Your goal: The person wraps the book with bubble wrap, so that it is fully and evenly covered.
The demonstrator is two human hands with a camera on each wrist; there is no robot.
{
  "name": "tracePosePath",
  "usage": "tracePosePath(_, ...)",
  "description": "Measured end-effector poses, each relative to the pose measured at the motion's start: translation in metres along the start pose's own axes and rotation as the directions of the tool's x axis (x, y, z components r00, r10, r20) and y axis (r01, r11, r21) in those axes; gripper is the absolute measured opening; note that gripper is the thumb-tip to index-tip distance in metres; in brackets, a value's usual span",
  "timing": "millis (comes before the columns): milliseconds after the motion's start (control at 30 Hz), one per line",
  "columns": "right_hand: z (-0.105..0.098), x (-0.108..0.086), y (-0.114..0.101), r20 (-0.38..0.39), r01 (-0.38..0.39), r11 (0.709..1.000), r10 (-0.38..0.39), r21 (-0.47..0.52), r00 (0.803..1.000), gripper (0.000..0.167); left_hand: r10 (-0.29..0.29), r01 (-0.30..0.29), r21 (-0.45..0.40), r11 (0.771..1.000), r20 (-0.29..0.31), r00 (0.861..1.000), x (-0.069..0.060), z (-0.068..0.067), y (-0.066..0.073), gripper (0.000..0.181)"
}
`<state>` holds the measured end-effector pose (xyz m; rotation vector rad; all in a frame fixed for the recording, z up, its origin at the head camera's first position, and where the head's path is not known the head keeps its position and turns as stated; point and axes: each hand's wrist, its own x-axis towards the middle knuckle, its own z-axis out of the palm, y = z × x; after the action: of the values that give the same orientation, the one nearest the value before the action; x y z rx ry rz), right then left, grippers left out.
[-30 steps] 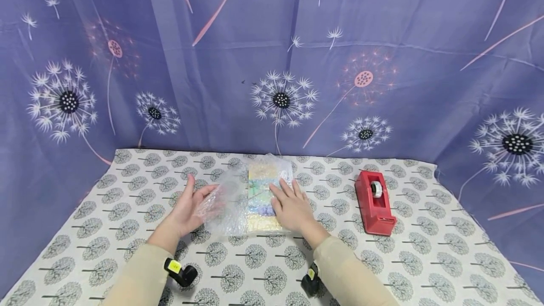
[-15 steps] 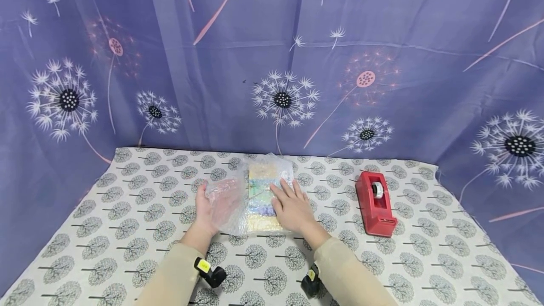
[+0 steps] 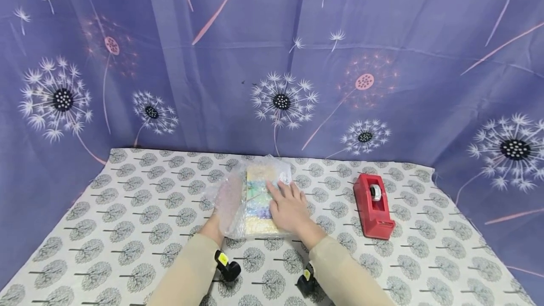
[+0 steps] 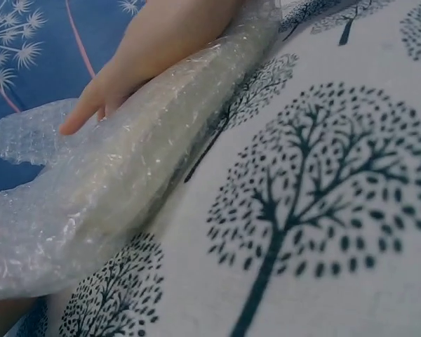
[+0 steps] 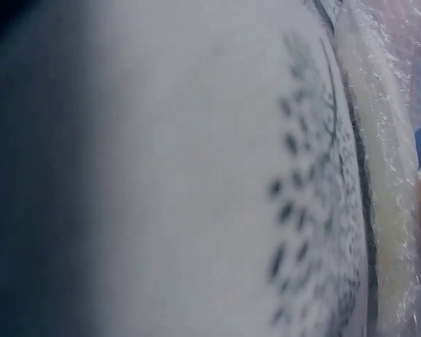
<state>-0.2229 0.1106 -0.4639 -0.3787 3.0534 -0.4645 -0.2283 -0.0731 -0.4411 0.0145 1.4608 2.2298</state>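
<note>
Lengthwise, a bubble-wrapped packet [image 3: 256, 209] runs near to far on the worktop [image 3: 114, 256]; the right hand [image 3: 290, 208] rests atop, fingers spread, gripping nothing, while the left hand [image 3: 229, 198], seemingly straight-fingered, backs the loose flap [image 3: 233, 226] at left.

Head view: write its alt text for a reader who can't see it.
A person's right hand rests on a flat, multicoloured rectangular item in clear bubble wrap, while the left hand shows through the wrap's loose flap. A boxy red tape dispenser sits to the right on white, tree-printed cloth, before a purple dandelion-patterned curtain.
</note>
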Motion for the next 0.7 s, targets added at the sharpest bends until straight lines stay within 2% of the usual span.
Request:
tracePosePath(33, 0.001, 0.001, -0.001, -0.005, -0.002, 1.000, 0.002, 0.002, 1.000, 0.049, -0.044, 0.043, -0.062, 0.997, -0.019, 0.999, 0.001, 0.002, 0.001, 0.095)
tracePosePath(67, 0.002, 0.001, -0.001, -0.009, -0.005, 1.000, 0.005, -0.003, 1.000, 0.050, -0.058, 0.056, -0.064, 0.996, -0.017, 0.998, 0.001, 0.003, 0.002, 0.096)
tracePosePath(100, 0.002, 0.002, -0.001, -0.015, -0.005, 1.000, 0.005, -0.007, 1.000, 0.050, -0.059, 0.058, -0.031, 0.998, -0.047, 0.997, 0.001, 0.005, 0.003, 0.096)
tracePosePath(167, 0.003, 0.003, -0.002, -0.020, 0.001, 0.999, -0.001, -0.032, 1.000, 0.051, -0.056, 0.055, -0.004, 0.998, -0.064, 0.996, 0.001, 0.007, 0.005, 0.096)
tracePosePath(300, 0.002, 0.005, -0.004, -0.008, 0.056, 0.996, -0.057, -0.064, 0.998, 0.051, -0.005, 0.012, 0.051, 0.999, -0.140, 0.990, 0.002, 0.014, 0.010, 0.093)
tracePosePath(367, 0.002, 0.006, -0.005, 0.008, 0.083, 0.993, -0.083, -0.081, 0.997, 0.051, -0.004, 0.006, 0.013, 1.000, -0.115, 0.993, 0.003, 0.017, 0.011, 0.090)
tracePosePath(467, 0.002, 0.008, -0.005, 0.031, 0.099, 0.991, -0.097, -0.094, 0.995, 0.051, 0.004, -0.007, -0.045, 0.999, -0.072, 0.997, 0.009, 0.013, 0.005, 0.085)
tracePosePath(600, 0.003, 0.009, -0.004, 0.047, 0.096, 0.990, -0.092, -0.099, 0.995, 0.052, 0.056, -0.059, -0.087, 0.995, -0.034, 0.998, 0.013, 0.008, -0.003, 0.077)
tracePosePath(700, 0.002, 0.008, -0.004, 0.052, 0.092, 0.991, -0.088, -0.095, 0.995, 0.052, 0.138, -0.141, -0.010, 0.990, -0.129, 0.982, 0.014, 0.012, -0.002, 0.075)
